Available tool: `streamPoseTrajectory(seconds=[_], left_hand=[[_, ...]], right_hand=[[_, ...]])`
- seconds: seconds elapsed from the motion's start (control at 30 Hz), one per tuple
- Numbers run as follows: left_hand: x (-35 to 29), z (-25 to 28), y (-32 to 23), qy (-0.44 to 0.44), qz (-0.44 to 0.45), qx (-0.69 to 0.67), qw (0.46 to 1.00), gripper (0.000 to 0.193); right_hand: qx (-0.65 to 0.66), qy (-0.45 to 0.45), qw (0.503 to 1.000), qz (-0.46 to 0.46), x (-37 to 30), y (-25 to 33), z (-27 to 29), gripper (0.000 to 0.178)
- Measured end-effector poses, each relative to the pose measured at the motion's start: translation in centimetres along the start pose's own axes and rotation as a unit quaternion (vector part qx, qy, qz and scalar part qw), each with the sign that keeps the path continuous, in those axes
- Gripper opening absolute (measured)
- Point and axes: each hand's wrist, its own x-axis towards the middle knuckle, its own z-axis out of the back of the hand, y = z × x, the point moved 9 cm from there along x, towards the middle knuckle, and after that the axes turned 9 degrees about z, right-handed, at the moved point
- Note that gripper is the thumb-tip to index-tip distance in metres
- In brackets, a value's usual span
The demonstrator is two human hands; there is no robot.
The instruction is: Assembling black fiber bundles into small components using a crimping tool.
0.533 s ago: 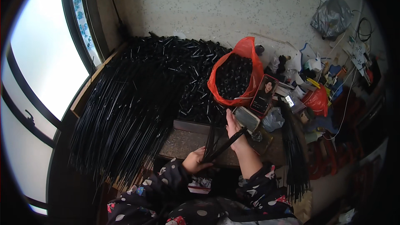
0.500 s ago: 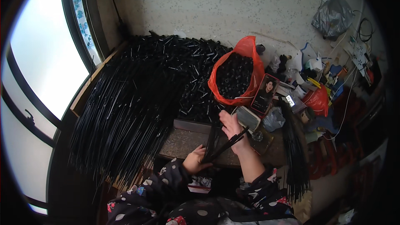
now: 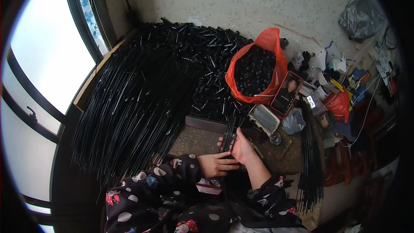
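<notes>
The left hand (image 3: 217,164) and right hand (image 3: 242,147) together grasp a small bundle of thin black rods (image 3: 228,133) over a flat brown board (image 3: 194,140). A large fan of long, glossy rods (image 3: 129,108) lies to the left; a red plastic bag (image 3: 258,67) of short black tubes stands behind.

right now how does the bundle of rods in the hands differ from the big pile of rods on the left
The bundle of rods is a thin handful gripped by both hands; the big pile of rods is a huge fanned spread lying loose. The bundle stands nearly upright in the picture; the pile slants. Both are thin and black.
</notes>
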Motion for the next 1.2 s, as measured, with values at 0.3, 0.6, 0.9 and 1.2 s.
streamPoseTrajectory(seconds=[0.3, 0.6, 0.9, 1.2], left_hand=[[0.1, 2.3, 1.1, -0.053, 0.053, -0.046, 0.996, 0.035], [0.0, 3.4, 3.6, -0.076, 0.143, -0.326, 0.931, 0.030], [-1.1, 3.3, 2.8, -0.139, 0.061, -0.273, 0.950, 0.031], [0.8, 14.5, 0.7, -0.196, 0.131, -0.429, 0.872, 0.022]], right_hand=[[-0.300, -0.219, 0.879, 0.301, -1.9, 7.5, -0.7, 0.043], [-0.248, 0.119, 0.927, 0.254, -4.8, 4.5, -8.6, 0.037], [-0.507, 0.101, 0.764, 0.385, -12.5, 6.2, -14.8, 0.027], [-0.604, 0.297, 0.648, 0.356, -12.3, 8.7, -19.1, 0.044]])
